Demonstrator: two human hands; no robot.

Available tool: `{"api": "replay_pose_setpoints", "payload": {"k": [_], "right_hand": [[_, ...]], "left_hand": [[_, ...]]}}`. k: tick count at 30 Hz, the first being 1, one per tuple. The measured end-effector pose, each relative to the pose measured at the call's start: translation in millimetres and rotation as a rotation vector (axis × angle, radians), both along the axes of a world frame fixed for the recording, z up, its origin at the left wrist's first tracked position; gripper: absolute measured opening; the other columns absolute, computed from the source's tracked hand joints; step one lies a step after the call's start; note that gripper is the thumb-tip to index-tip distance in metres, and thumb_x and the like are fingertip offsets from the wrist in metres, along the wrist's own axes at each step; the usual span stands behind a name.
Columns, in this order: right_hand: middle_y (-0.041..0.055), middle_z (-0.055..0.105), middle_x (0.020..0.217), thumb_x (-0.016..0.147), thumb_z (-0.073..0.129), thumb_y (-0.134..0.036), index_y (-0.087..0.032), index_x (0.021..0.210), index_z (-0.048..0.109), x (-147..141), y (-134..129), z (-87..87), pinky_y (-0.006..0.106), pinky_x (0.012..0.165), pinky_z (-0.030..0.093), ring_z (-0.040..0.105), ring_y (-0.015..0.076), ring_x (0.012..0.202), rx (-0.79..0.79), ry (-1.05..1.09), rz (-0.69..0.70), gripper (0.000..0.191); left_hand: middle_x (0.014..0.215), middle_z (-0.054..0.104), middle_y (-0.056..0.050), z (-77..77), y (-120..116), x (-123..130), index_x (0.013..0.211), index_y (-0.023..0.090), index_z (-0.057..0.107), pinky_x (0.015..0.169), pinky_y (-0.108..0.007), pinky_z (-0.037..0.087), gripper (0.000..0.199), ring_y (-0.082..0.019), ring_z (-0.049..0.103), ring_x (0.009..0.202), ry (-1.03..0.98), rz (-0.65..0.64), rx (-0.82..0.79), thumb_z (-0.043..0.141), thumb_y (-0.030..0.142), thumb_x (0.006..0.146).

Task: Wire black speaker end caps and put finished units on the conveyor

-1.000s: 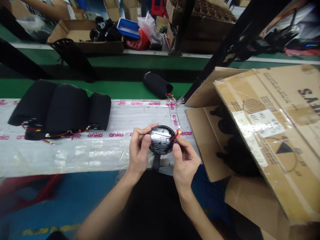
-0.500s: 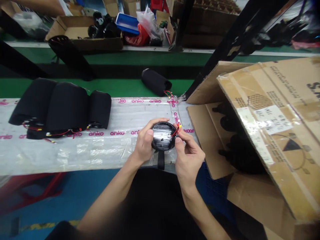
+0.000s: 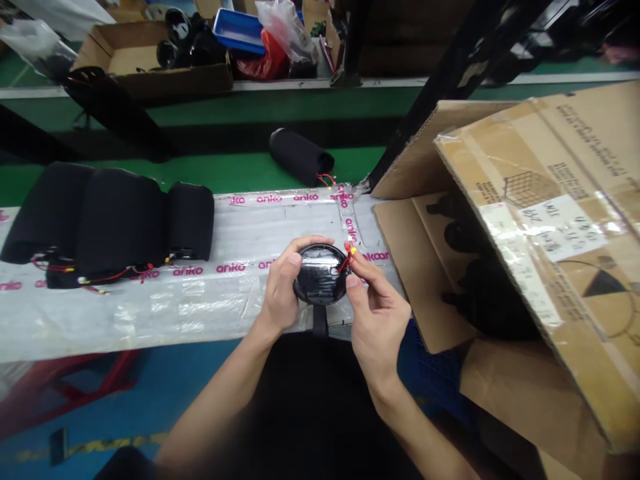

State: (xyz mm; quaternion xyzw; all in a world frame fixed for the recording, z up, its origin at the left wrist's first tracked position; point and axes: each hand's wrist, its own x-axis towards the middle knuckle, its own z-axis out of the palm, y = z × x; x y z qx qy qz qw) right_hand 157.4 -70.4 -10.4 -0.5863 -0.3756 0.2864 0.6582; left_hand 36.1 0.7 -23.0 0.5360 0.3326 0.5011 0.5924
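In front of my body I hold a round, glossy black part [image 3: 320,283] with a black strap [image 3: 320,321] hanging below it. My left hand [image 3: 284,283] wraps round its left side, thumb on the near rim. At its right edge my right hand [image 3: 377,300] pinches with thumb and forefinger, right where thin red and black wires [image 3: 345,261] with small yellow and red connectors come out. Whether the fingertips grip the wires or the rim is hard to make out. The part's underside is hidden.
Black fabric-covered cylinders [image 3: 120,223] with wires lie at the left of the taped white bench [image 3: 165,307]. Another black cylinder [image 3: 300,157] lies beyond its far edge. On the right stands an open cardboard box [image 3: 550,220] with black parts inside. A shelf behind carries a carton [image 3: 150,73] and a blue tray [image 3: 239,31].
The view has shifted slightly, so the bench and cylinders sit further left. Both hands keep their hold on the round part, which is tilted a little differently.
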Motion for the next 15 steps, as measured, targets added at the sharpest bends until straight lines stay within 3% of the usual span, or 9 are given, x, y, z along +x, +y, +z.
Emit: {"api": "replay_pose_setpoints", "payload": {"k": [4, 8, 12, 15], "right_hand": [[0.0079, 0.076, 0.142, 0.104, 0.067, -0.033, -0.028, 0.13, 0.079, -1.3, -6.2, 7.3, 0.054, 0.121, 0.053, 0.07, 0.027, 0.135, -0.079, -0.116, -0.018, 0.029], [0.0064, 0.077, 0.141, 0.105, 0.067, -0.039, -0.031, 0.134, 0.078, -1.6, -9.7, 10.8, 0.055, 0.122, 0.053, 0.071, 0.0283, 0.135, -0.17, -0.02, 0.046, 0.032], [0.0061, 0.076, 0.143, 0.1, 0.073, -0.043, -0.031, 0.133, 0.079, 7.2, -7.0, -1.4, 0.06, 0.127, 0.046, 0.068, 0.0312, 0.14, -0.154, 0.137, 0.112, 0.035], [0.0068, 0.074, 0.145, 0.099, 0.074, -0.046, -0.031, 0.13, 0.081, 31.8, -2.3, -14.8, 0.063, 0.13, 0.038, 0.062, 0.0336, 0.146, -0.094, 0.211, 0.27, 0.036]], "left_hand": [[0.131, 0.077, -0.011, -0.2, -2.2, 3.6, 0.128, 0.017, 0.075, 0.103, -0.038, 0.055, 0.052, -0.028, 0.073, 0.117, 0.029, 0.041, 0.037, 0.038, 0.049, 0.11], [0.122, 0.078, -0.011, -1.4, -2.8, 5.3, 0.122, 0.017, 0.075, 0.101, -0.04, 0.057, 0.051, -0.028, 0.074, 0.113, 0.024, 0.042, 0.048, 0.04, 0.052, 0.109], [0.12, 0.079, -0.012, -2.4, -2.7, 4.5, 0.122, 0.017, 0.074, 0.099, -0.04, 0.057, 0.051, -0.028, 0.074, 0.111, 0.026, 0.059, 0.059, 0.04, 0.052, 0.11], [0.121, 0.078, -0.012, -2.8, -2.3, 4.4, 0.123, 0.016, 0.074, 0.099, -0.04, 0.056, 0.05, -0.028, 0.073, 0.112, 0.032, 0.055, 0.069, 0.04, 0.05, 0.11]]}}
